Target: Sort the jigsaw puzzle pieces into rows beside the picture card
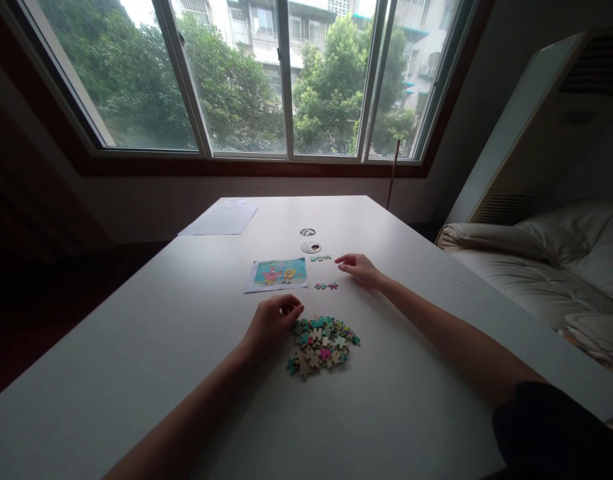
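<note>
Currently | left hand (274,317): curled, grip unclear, beside puzzle pile (324,343) | right hand (359,269): loosely parted, right of far piece row (320,259)

Daylight is admitted by a wide sliding window (285,80).
Green trees (241,107) and a pale apartment building (261,27) are framed outside; white paper (219,221) is laid at the far left corner of the table (136,347), and a cream sofa (581,253) is set beside a floor-standing air conditioner (526,113).
</note>
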`<state>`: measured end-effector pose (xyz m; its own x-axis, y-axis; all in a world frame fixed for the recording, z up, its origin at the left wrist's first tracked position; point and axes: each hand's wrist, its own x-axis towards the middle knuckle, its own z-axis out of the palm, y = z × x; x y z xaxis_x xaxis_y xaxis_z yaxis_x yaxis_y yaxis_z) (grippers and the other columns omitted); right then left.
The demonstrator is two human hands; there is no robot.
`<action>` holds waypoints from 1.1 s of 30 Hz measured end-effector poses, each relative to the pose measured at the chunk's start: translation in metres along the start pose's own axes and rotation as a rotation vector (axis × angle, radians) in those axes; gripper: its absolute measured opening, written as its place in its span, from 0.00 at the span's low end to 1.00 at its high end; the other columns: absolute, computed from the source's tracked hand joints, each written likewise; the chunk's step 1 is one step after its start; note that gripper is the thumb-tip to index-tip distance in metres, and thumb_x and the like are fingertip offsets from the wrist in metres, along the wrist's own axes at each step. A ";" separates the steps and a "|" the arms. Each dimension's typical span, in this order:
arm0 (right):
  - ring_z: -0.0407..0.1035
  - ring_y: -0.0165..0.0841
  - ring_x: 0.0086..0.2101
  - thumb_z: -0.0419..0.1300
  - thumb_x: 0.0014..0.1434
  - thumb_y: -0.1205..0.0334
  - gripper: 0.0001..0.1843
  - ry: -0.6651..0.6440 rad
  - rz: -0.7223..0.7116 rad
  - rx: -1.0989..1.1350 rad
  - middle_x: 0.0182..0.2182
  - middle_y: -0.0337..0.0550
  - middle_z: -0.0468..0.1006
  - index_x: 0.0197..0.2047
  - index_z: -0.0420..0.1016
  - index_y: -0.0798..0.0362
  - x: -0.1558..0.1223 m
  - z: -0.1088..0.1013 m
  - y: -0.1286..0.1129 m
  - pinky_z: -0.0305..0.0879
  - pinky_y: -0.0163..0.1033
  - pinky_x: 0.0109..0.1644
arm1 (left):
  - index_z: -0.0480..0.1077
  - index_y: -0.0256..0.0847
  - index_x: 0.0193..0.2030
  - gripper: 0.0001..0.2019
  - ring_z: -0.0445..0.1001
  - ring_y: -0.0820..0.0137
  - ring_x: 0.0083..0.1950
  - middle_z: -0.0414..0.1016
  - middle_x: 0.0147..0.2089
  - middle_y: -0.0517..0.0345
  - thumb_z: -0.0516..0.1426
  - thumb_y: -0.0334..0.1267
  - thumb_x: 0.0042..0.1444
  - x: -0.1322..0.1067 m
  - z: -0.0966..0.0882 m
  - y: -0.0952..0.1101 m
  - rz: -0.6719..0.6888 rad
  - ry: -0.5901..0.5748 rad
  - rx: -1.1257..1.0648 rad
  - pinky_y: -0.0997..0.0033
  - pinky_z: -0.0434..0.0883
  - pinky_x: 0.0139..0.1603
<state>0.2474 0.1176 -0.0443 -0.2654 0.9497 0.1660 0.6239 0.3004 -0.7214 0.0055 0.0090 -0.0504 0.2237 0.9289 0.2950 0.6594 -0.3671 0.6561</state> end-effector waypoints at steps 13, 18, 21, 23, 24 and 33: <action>0.56 0.23 0.21 0.55 0.53 0.59 0.12 -0.095 -0.134 0.100 0.25 0.40 0.73 0.36 0.75 0.55 -0.095 -0.004 -0.031 0.53 0.30 0.24 | 0.71 0.37 0.29 0.08 0.65 0.74 0.26 0.70 0.25 0.60 0.52 0.37 0.51 0.003 -0.023 0.002 0.172 -0.249 0.104 0.76 0.62 0.29; 0.54 0.22 0.20 0.55 0.52 0.61 0.11 -0.098 -0.135 0.079 0.23 0.38 0.72 0.36 0.75 0.55 -0.103 0.004 -0.023 0.51 0.29 0.23 | 0.71 0.39 0.35 0.08 0.67 0.73 0.30 0.71 0.30 0.57 0.52 0.36 0.52 0.001 -0.040 0.004 0.250 -0.378 0.150 0.76 0.64 0.31; 0.53 0.22 0.20 0.55 0.52 0.63 0.10 -0.112 -0.171 0.071 0.23 0.38 0.72 0.35 0.75 0.55 -0.105 0.008 -0.025 0.50 0.29 0.23 | 0.72 0.41 0.39 0.10 0.68 0.72 0.32 0.72 0.33 0.56 0.53 0.38 0.52 -0.001 -0.039 0.005 0.249 -0.413 0.183 0.75 0.65 0.33; 0.53 0.22 0.20 0.55 0.52 0.63 0.10 -0.120 -0.184 0.072 0.23 0.38 0.72 0.35 0.75 0.56 -0.107 0.010 -0.027 0.50 0.28 0.23 | 0.72 0.42 0.38 0.10 0.68 0.72 0.32 0.71 0.33 0.56 0.53 0.40 0.52 -0.002 -0.035 0.007 0.237 -0.417 0.197 0.75 0.65 0.33; 0.53 0.22 0.20 0.55 0.52 0.63 0.10 -0.122 -0.187 0.073 0.23 0.38 0.72 0.35 0.75 0.56 -0.107 0.011 -0.028 0.51 0.28 0.23 | 0.73 0.42 0.38 0.10 0.67 0.72 0.32 0.71 0.33 0.57 0.54 0.40 0.52 -0.002 -0.034 0.008 0.232 -0.419 0.200 0.75 0.65 0.33; 0.54 0.22 0.20 0.55 0.52 0.63 0.10 -0.109 -0.191 0.073 0.23 0.38 0.72 0.35 0.75 0.56 -0.110 0.011 -0.032 0.52 0.28 0.23 | 0.74 0.44 0.37 0.09 0.67 0.73 0.31 0.71 0.34 0.56 0.54 0.40 0.51 -0.003 -0.029 0.008 0.235 -0.427 0.195 0.75 0.64 0.32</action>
<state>0.2485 0.0025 -0.0472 -0.4540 0.8598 0.2338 0.5006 0.4632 -0.7313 -0.0107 0.0019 -0.0258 0.6279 0.7740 0.0825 0.6684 -0.5904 0.4523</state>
